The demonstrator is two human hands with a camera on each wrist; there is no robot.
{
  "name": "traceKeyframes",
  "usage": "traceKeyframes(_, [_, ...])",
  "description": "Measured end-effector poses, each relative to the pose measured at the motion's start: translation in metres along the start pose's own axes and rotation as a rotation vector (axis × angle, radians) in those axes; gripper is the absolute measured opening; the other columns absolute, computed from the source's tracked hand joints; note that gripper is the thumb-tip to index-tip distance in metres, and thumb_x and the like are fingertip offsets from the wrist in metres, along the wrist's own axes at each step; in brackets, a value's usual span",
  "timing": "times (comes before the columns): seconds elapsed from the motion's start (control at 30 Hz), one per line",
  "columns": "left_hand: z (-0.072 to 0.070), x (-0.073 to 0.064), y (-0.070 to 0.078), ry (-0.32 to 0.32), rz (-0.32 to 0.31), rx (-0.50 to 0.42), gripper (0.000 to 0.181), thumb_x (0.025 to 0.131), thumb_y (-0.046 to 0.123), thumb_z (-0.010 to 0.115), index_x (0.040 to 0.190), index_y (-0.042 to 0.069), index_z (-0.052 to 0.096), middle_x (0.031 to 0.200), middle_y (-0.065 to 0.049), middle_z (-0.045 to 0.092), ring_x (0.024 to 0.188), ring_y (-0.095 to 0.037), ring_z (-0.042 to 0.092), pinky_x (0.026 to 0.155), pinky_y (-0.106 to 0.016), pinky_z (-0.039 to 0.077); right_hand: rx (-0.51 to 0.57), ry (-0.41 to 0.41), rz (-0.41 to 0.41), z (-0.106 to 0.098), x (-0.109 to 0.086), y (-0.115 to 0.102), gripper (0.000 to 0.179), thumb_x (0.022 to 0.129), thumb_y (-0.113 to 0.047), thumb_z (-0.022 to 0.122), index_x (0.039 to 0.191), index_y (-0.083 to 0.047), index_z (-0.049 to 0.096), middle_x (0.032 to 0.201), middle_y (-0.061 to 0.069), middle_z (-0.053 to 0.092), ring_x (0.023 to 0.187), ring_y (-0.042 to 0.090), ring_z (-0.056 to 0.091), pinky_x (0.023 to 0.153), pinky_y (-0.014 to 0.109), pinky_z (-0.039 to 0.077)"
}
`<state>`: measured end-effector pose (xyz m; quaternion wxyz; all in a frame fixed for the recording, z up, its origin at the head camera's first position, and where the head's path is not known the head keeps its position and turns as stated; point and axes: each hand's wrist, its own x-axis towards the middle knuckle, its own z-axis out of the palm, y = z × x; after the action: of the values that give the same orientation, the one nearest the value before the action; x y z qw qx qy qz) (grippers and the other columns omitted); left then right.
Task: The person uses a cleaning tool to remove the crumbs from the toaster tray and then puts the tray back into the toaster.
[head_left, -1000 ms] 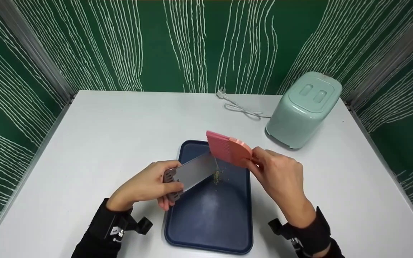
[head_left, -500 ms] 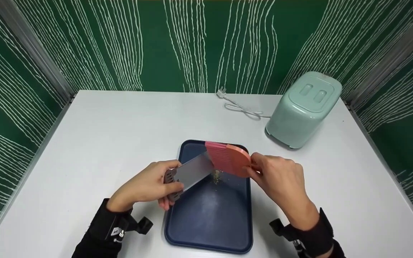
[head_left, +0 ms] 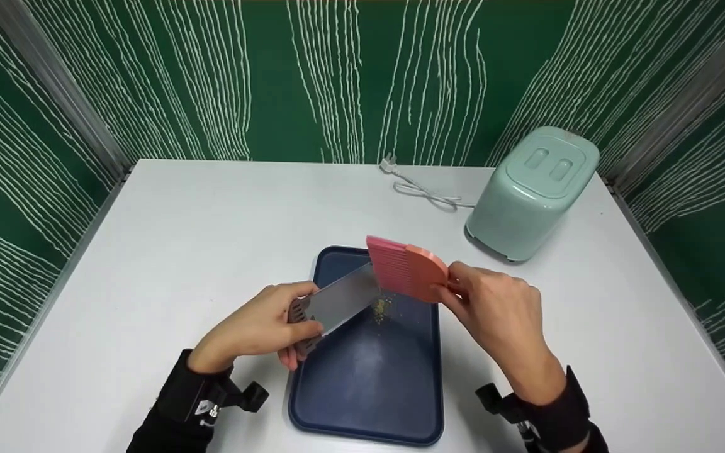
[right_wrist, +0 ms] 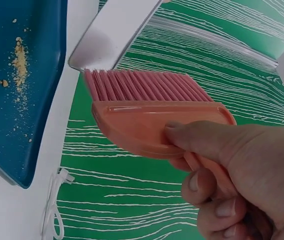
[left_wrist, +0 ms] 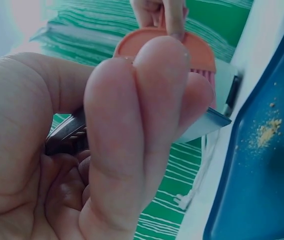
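My left hand grips a toaster crumb tray by its grey slotted end, thumb on top. The metal plate tilts over a dark blue serving tray. From the right, my right hand holds a small orange brush by its handle, its pink bristles at the far end of the crumb tray. In the right wrist view the thumb presses on the brush's flat body. Yellowish crumbs lie scattered on the blue tray below. The left fingers hide much of the crumb tray in the left wrist view.
A mint-green toaster stands at the back right of the white table. Its white cord lies bundled beside it, plug near the back edge. Green walls with white streaks enclose the table.
The brush dipped down at the crumb tray's end, then rose again and shifted slightly right. My left hand and the crumb tray have stayed almost still.
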<state>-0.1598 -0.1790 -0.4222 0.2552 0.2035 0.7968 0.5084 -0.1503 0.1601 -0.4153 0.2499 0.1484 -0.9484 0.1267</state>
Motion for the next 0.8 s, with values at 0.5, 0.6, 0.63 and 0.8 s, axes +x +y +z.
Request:
traceKeyframes(0.5, [-0.001, -0.001, 0.000, -0.002, -0.002, 0.007, 0.021, 0.103, 0.014, 0.069, 0.120, 0.004, 0.061, 0.073, -0.010, 0.076, 0.051, -0.016, 0.072, 0.058, -0.062, 0.061, 0.001, -0.069, 0.003, 0.005, 0.000, -0.001, 0.026, 0.086, -0.026, 0.090, 0.076, -0.021, 0.067, 0.056, -0.005, 0.063, 0.047, 0.017, 0.049, 0.043, 0.032, 0.029])
traceKeyframes(0.6, [-0.001, -0.001, 0.000, -0.001, 0.000, 0.014, 0.021, 0.103, 0.014, 0.069, 0.120, 0.004, 0.061, 0.072, -0.009, 0.075, 0.051, -0.016, 0.072, 0.057, -0.062, 0.061, 0.000, -0.092, -0.004, 0.003, 0.000, -0.002, 0.027, 0.085, -0.027, 0.091, 0.075, -0.022, 0.066, 0.057, -0.005, 0.064, 0.047, 0.018, 0.050, 0.043, 0.033, 0.030])
traceKeyframes(0.63, [-0.001, -0.001, 0.000, 0.000, 0.002, 0.016, 0.021, 0.103, 0.014, 0.069, 0.120, 0.004, 0.061, 0.072, -0.009, 0.075, 0.051, -0.016, 0.071, 0.057, -0.062, 0.060, 0.002, -0.101, -0.006, 0.002, 0.000, -0.002, 0.027, 0.085, -0.028, 0.092, 0.076, -0.022, 0.067, 0.057, -0.005, 0.064, 0.047, 0.017, 0.051, 0.043, 0.033, 0.031])
traceKeyframes(0.8, [-0.001, 0.000, 0.000, 0.008, 0.010, 0.026, 0.020, 0.103, 0.013, 0.067, 0.120, 0.004, 0.062, 0.072, -0.009, 0.075, 0.050, -0.015, 0.071, 0.057, -0.062, 0.061, 0.022, -0.135, 0.009, -0.007, 0.000, -0.002, 0.026, 0.085, -0.028, 0.092, 0.078, -0.023, 0.068, 0.061, -0.007, 0.069, 0.049, 0.016, 0.054, 0.045, 0.033, 0.033])
